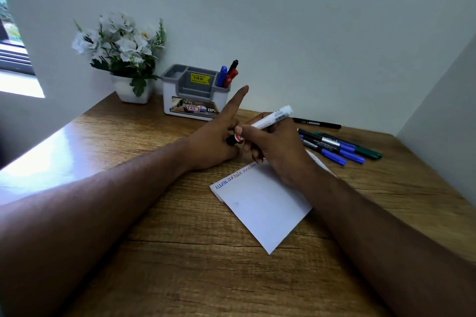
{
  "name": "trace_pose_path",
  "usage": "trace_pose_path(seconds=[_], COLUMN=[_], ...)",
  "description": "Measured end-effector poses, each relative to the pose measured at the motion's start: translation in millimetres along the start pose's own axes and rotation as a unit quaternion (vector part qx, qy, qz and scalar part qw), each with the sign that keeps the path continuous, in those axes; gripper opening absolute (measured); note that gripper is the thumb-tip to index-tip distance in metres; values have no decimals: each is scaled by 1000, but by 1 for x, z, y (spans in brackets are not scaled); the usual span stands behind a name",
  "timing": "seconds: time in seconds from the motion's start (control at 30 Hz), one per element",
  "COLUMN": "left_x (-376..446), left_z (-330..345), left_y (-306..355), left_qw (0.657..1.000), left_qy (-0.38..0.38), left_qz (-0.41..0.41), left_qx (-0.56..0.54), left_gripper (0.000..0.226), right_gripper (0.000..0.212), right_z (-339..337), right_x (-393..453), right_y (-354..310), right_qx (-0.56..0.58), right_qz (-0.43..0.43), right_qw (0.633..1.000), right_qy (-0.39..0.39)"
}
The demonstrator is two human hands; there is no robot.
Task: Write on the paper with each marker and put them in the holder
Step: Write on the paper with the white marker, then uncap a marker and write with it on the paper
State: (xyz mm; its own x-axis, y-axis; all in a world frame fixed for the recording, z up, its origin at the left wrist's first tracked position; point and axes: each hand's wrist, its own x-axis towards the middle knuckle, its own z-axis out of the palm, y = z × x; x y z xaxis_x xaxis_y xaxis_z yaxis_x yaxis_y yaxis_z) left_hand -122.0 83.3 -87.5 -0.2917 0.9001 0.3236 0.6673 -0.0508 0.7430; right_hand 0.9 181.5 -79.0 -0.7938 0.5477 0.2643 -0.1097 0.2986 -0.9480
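Both hands meet over the wooden tabletop [159,239], just above the top edge of the paper [262,203]. Right hand [278,146] grips a white-barrelled marker [273,118], barrel slanting up and to the right, tip end pointing toward the left hand. Left hand [213,141] pinches the marker's black cap [233,140] at that tip end, index finger sticking straight out toward the holder, other fingers curled. Can't tell whether the cap is fully on or partly off; fingers cover the joint.

Paper is folded, lying at an angle on the tabletop, with a line of handwriting along its top edge in blue, then darker ink. Right hand covers its far corner.

Grey-and-white pen holder [195,95] stands by the wall, yellow price sticker inside. Its right compartment has a blue marker [222,75], a red marker [231,77] and a black marker [234,65], all upright and leaning right.

Loose markers [342,146] lie in a bunch on the tabletop right of the hands: blue-capped, green-capped, black ones. One thin black pen [318,123] lies apart, nearer the wall.

White pot of white flowers [121,53] sits left of the holder, close beside it.
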Motion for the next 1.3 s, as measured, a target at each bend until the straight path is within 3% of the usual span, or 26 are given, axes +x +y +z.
trace_pose_path(seconds=[0.37, 0.47, 0.53, 0.57, 0.63, 0.7, 0.77, 0.83, 0.9, 0.93, 1.03, 1.07, 1.17, 1.3], left_x=[-3, -3, -3, -4, -5, -8, -7, -5, -4, -4, -3, -4, -5, -7], left_z=[5, -1, -4, -5, -2, 6, 13, 16, 16, 16, 12, 11, 10, 10], left_y=[-2, -8, -7, -5, 3, 10, 11, 9, 6, 5, 6, 6, 8, 8], left_qw=[999, 983, 965, 967, 990, 997, 969, 934, 919, 918, 926, 927, 930, 933], left_qy=[10, 75, 125, 122, 63, -11, -95, -174, -208, -213, -222, -223, -214, -190], left_qz=[0, -48, -96, -108, -93, 0, 84, 82, 67, 65, 48, 44, 39, 53], left_qx=[-46, -159, -211, -197, -89, 74, 214, 301, 327, 328, 301, 299, 297, 302], left_gripper=[103, 102, 84, 73, 54, 44, 50, 54, 55, 54, 51, 51, 48, 46], right_gripper=[13, 17, 10, 3, 34, 60, 63, 51, 40, 44, 87, 91, 69, 39], right_z=[4, -3, -13, -19, -27, -26, -14, 2, 17, 23, 37, 41, 50, 53], right_x=[-1, 3, 9, 13, 23, 34, 46, 57, 71, 79, 101, 107, 121, 133], right_y=[15, 4, -8, -16, -29, -39, -45, -53, -59, -61, -64, -64, -57, -40], right_qx=[58, 98, 97, 60, -75, -167, -159, -63, 26, 39, -27, -51, -108, -233], right_qz=[20, 14, -54, -105, -188, -205, -208, -184, -184, -199, -277, -290, -292, -238], right_qw=[997, 995, 994, 992, 979, 963, 964, 981, 982, 977, 955, 948, 938, 938], right_qy=[-56, -23, 23, 26, -6, -46, -51, -19, 33, 58, 104, 118, 149, 94])
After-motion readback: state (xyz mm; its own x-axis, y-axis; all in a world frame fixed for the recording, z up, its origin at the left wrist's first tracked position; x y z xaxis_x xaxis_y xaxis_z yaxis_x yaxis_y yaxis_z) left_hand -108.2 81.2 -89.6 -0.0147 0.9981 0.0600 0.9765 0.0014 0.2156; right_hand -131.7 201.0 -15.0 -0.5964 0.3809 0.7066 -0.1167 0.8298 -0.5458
